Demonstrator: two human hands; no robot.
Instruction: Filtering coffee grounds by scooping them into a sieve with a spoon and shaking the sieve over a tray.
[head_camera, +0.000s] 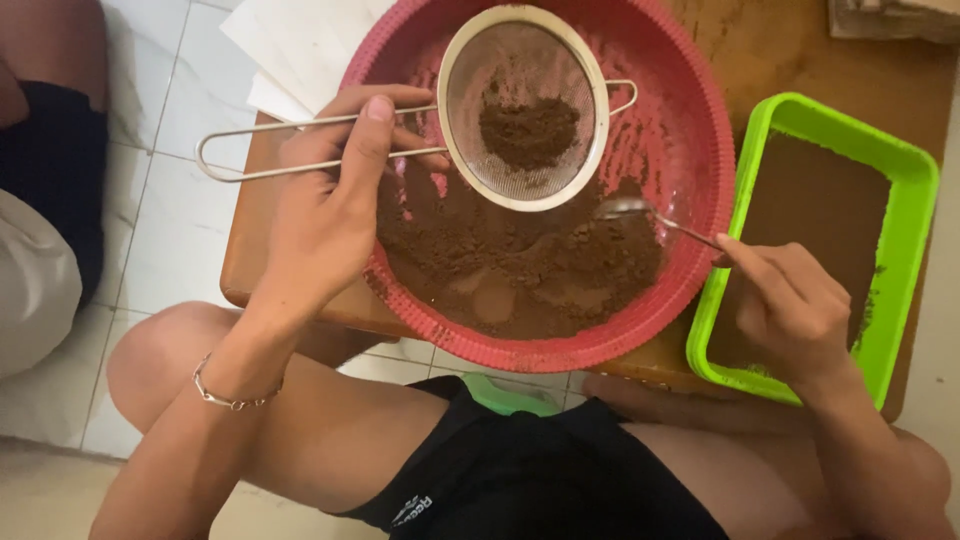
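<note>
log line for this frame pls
left hand: holds sieve handle over red bowl | right hand: holds spoon in brown powder | green tray beside

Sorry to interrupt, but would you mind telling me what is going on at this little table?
A seated person is sifting brown powder. The left hand holds a metal sieve by its wire handle over a red bowl; a clump of powder sits in the mesh. The right hand holds a spoon with its tip in the bowl's powder. A green tray of the same powder stands alongside.
</note>
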